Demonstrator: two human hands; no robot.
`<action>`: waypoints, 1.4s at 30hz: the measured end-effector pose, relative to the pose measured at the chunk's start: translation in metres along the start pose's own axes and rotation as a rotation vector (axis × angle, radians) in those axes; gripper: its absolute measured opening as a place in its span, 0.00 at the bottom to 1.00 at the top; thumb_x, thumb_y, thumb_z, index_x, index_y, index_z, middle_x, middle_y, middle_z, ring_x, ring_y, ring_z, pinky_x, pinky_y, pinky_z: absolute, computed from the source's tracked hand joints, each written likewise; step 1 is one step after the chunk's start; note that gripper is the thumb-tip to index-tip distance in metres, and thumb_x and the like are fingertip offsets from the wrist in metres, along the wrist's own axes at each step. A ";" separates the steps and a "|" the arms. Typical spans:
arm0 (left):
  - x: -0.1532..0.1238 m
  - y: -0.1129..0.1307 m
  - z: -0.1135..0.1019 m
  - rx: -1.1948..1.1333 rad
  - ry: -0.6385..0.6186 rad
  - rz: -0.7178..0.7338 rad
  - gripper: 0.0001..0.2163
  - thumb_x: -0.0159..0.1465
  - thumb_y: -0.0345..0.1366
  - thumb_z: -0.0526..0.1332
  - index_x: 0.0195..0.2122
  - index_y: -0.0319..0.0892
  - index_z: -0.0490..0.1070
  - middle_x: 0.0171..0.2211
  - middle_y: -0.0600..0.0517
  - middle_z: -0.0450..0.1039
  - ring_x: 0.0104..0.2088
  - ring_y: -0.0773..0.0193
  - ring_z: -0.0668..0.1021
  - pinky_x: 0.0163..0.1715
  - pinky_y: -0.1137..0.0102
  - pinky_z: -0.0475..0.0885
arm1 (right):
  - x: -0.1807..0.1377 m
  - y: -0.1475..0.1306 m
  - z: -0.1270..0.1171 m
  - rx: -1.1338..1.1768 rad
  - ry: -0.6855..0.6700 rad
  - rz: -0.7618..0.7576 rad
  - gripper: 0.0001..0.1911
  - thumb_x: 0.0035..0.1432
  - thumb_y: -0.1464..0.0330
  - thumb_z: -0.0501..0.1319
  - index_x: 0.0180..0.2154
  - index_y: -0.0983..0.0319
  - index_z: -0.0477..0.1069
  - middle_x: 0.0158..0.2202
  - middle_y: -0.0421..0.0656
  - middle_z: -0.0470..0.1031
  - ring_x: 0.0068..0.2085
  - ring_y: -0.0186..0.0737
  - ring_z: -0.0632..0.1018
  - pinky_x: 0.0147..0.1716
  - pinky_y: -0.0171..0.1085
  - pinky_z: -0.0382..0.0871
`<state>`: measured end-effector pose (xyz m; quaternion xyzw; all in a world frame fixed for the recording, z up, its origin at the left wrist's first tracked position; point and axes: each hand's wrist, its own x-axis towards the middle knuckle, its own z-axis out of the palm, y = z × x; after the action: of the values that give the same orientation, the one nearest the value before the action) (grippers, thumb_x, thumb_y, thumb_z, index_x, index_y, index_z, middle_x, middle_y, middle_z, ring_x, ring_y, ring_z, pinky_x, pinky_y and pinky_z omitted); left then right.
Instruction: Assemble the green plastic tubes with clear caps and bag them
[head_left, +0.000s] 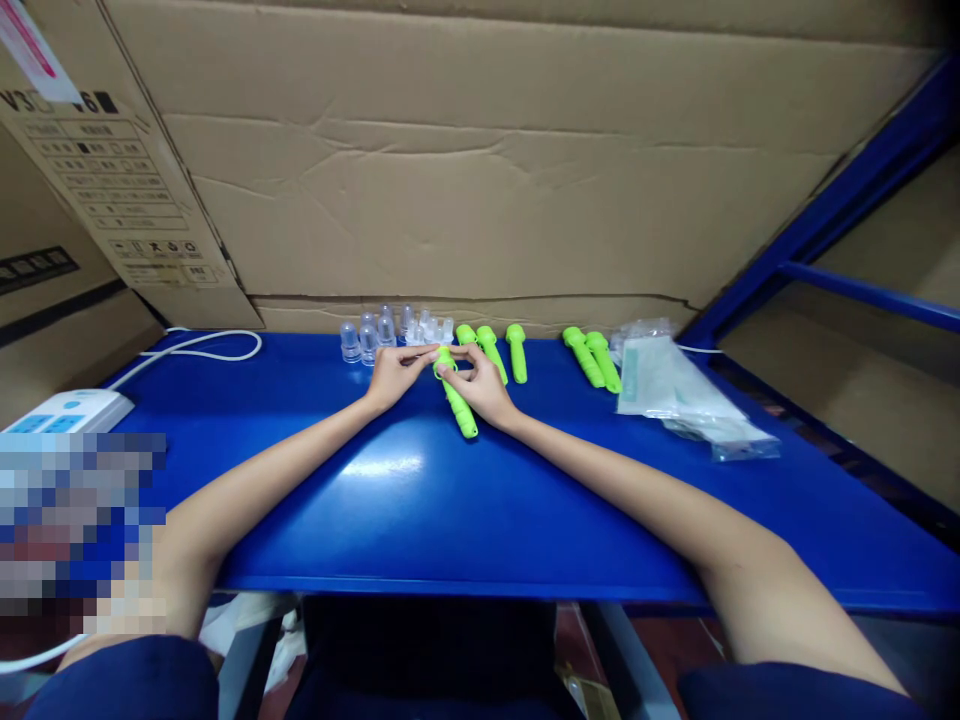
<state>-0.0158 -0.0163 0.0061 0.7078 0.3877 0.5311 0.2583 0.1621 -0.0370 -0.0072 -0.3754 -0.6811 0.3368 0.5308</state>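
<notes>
My right hand [484, 385] is wrapped round the upper part of a lime-green flashlight-shaped piece [460, 408], whose narrow end points toward me. My left hand [396, 376] is closed, its fingertips pinching at the wide head of the same piece; the fingers hide what lies between them. Just behind the left hand stand several clear plastic caps [350, 343]. Beyond my right hand lie more green flashlight-shaped pieces, among them one on its own [516, 353] and a touching pair farther right [583, 357].
A blue tabletop [465, 520] backs onto a cardboard wall [487, 180]. Clear plastic bags [675, 385] lie at the right, near a blue metal frame [832, 190]. To the left are a white power strip [71, 412] and its looping cable [217, 335].
</notes>
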 end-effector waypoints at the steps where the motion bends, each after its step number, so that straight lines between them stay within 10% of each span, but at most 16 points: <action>1: 0.000 -0.001 0.000 0.002 -0.001 0.004 0.11 0.63 0.39 0.67 0.45 0.41 0.83 0.45 0.49 0.82 0.45 0.55 0.85 0.51 0.61 0.80 | 0.000 0.001 0.000 -0.004 0.003 -0.002 0.27 0.56 0.48 0.66 0.48 0.59 0.68 0.51 0.50 0.77 0.37 0.42 0.83 0.38 0.43 0.82; 15: 0.001 -0.001 -0.001 0.175 -0.075 0.097 0.15 0.67 0.39 0.62 0.51 0.41 0.80 0.46 0.46 0.83 0.39 0.60 0.85 0.42 0.67 0.79 | 0.004 0.006 0.001 -0.036 -0.003 0.049 0.33 0.58 0.48 0.63 0.58 0.58 0.64 0.55 0.51 0.73 0.28 0.37 0.80 0.30 0.43 0.82; 22: -0.002 0.008 -0.002 0.185 -0.095 0.116 0.15 0.68 0.39 0.61 0.53 0.42 0.79 0.52 0.47 0.80 0.52 0.55 0.83 0.55 0.63 0.76 | 0.004 0.008 0.003 0.013 0.028 0.030 0.32 0.56 0.45 0.65 0.54 0.56 0.64 0.54 0.50 0.74 0.40 0.44 0.83 0.39 0.45 0.83; 42: 0.005 0.000 0.001 0.128 -0.139 0.063 0.21 0.64 0.40 0.66 0.57 0.39 0.75 0.53 0.43 0.80 0.46 0.59 0.83 0.49 0.68 0.77 | 0.013 0.020 -0.001 0.074 -0.032 0.025 0.26 0.62 0.51 0.60 0.58 0.54 0.65 0.59 0.48 0.72 0.57 0.48 0.77 0.54 0.51 0.77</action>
<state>-0.0144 -0.0123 0.0083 0.7697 0.3795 0.4628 0.2220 0.1638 -0.0161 -0.0179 -0.3587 -0.6716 0.3745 0.5292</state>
